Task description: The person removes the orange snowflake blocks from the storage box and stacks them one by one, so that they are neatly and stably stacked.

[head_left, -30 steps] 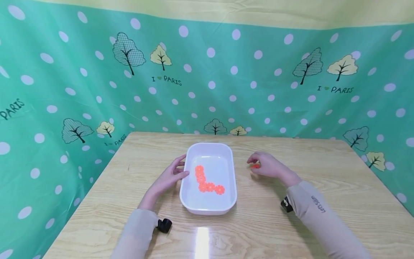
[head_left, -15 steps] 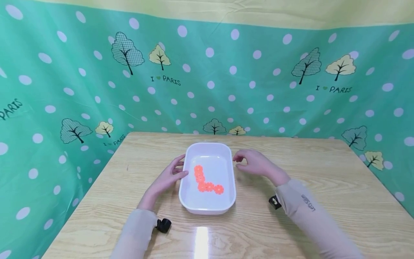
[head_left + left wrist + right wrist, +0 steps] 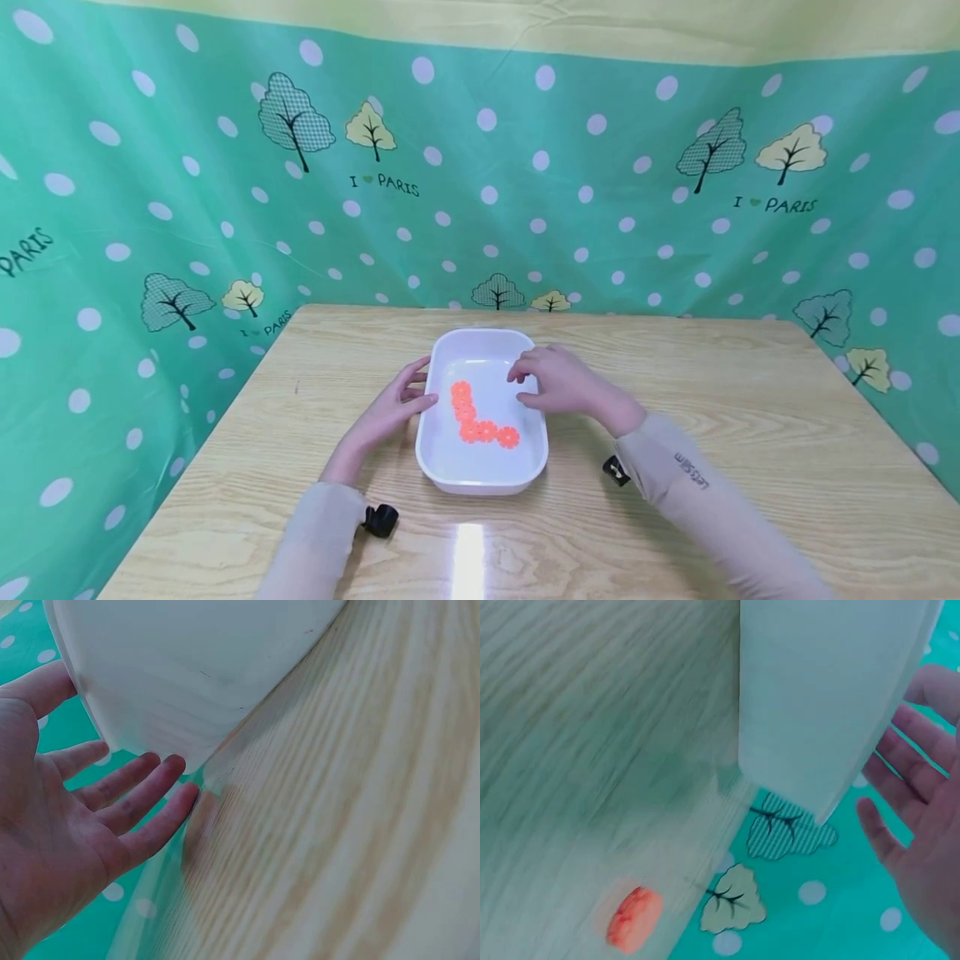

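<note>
A white plastic tub stands on the table, holding several orange flower-shaped discs in an L-shaped row. My left hand holds the tub's left side, thumb over the rim and fingertips along the outer wall; the left wrist view shows these fingers on the wall. My right hand reaches over the right rim with its fingers loosely bent above the tub's inside. Nothing shows between its fingers and thumb. In the right wrist view, another orange piece lies on the table outside the tub; my right hand hides it in the head view.
The wooden table extends on both sides of the tub. Behind it and to the left hangs a green polka-dotted cloth with printed trees. Black cameras sit at my left wrist and right wrist.
My right hand has moved left from the orange piece on the table, across the tub's right rim. My left hand, the tub and its discs stay put.
</note>
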`<state>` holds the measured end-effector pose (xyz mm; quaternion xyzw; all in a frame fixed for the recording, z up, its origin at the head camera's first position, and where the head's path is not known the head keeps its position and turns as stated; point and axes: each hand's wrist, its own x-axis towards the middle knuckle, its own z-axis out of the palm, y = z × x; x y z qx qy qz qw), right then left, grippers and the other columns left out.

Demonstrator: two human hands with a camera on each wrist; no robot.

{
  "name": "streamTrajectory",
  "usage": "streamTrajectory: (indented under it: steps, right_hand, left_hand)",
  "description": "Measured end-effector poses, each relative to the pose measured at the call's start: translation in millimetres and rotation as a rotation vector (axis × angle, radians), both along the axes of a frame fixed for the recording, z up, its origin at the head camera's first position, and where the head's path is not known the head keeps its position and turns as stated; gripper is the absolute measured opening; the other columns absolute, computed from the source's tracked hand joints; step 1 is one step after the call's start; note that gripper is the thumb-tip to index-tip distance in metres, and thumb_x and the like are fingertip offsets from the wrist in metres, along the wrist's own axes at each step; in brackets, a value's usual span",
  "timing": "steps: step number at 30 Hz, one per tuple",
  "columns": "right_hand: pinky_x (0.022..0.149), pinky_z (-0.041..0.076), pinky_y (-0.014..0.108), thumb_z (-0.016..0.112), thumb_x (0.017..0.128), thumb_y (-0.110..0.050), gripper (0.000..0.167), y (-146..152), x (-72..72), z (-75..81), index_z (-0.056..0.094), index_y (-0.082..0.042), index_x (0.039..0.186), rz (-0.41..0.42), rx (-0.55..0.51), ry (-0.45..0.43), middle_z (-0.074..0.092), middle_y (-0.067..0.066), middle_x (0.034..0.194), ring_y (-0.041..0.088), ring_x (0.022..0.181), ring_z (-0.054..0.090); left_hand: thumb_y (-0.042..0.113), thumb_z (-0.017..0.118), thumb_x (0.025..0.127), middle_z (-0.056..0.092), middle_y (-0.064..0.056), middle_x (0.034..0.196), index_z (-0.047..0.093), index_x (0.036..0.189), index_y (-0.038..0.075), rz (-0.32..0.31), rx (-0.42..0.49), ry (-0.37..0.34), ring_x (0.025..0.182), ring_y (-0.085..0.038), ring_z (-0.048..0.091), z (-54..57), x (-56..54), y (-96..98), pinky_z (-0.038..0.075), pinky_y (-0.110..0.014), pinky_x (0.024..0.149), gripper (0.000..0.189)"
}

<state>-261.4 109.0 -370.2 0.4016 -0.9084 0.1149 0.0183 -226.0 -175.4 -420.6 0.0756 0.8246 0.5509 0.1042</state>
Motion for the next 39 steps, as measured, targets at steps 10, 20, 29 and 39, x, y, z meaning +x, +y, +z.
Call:
streamTrajectory:
  steps: [10,20,29,39]
  right_hand:
    - [0.088,0.036,0.039,0.066,0.078,-0.032,0.033,-18,7.4,-4.8,0.063,-0.018,0.108,0.046,0.138,-0.124,0.063,-0.005,0.092,0.008,0.081,0.051]
    - [0.080,0.035,0.032,0.072,0.071,-0.035,0.025,-39,13.0,-9.0,0.062,-0.023,0.091,-0.034,0.259,-0.238,0.057,-0.012,0.081,0.008,0.074,0.048]
    - [0.073,0.033,0.030,0.075,0.067,-0.035,0.024,-42,14.6,-16.1,0.060,-0.023,0.082,-0.045,0.307,-0.216,0.051,-0.012,0.067,0.008,0.068,0.047]
    - [0.082,0.033,0.036,0.077,0.066,-0.035,0.027,-44,13.8,-20.4,0.056,-0.024,0.077,-0.049,0.336,-0.206,0.051,-0.012,0.064,0.008,0.065,0.046]
  left_hand:
    - [0.026,0.057,0.089,0.036,-0.015,0.137,0.024,0.144,0.022,-0.001,-0.004,0.000,0.116,-0.031,0.046,5.0,2.9,1.0,0.041,-0.045,0.094,0.064]
    - [0.025,0.056,0.089,0.035,-0.016,0.138,0.021,0.145,0.020,-0.004,-0.017,-0.015,0.117,-0.032,0.045,8.4,5.2,1.7,0.041,-0.047,0.095,0.066]
    - [0.032,0.059,0.087,0.038,-0.011,0.136,0.025,0.142,0.029,0.014,-0.018,0.019,0.115,-0.028,0.047,-11.5,-6.1,-1.6,0.042,-0.045,0.094,0.064]
    - [0.030,0.058,0.088,0.039,-0.012,0.135,0.025,0.142,0.029,0.016,-0.020,0.025,0.113,-0.028,0.048,-9.9,-5.5,-0.9,0.042,-0.045,0.093,0.063]
